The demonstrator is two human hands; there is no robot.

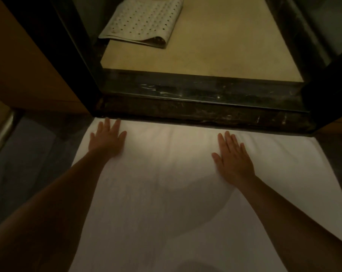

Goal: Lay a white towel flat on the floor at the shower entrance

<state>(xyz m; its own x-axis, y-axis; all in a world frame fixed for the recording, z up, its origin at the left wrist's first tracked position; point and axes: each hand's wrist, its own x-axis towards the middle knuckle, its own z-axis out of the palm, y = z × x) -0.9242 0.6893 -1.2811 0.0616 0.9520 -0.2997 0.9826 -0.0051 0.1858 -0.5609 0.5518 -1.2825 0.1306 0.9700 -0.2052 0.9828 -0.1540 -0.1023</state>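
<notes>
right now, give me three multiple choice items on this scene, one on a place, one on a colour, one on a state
1. Where is the perforated mat?
A. inside the shower, far left
B. on the towel
C. outside, by the wooden panel

2. What colour is the towel?
A. blue
B. white
C. black

3. How are the hands?
A. fists gripping the towel
B. raised in the air
C. open, palms flat on the towel

Answers:
1 A, it lies on the shower floor beyond the dark threshold.
2 B, the cloth is plain white.
3 C, left hand and right hand lie spread on it.
</notes>
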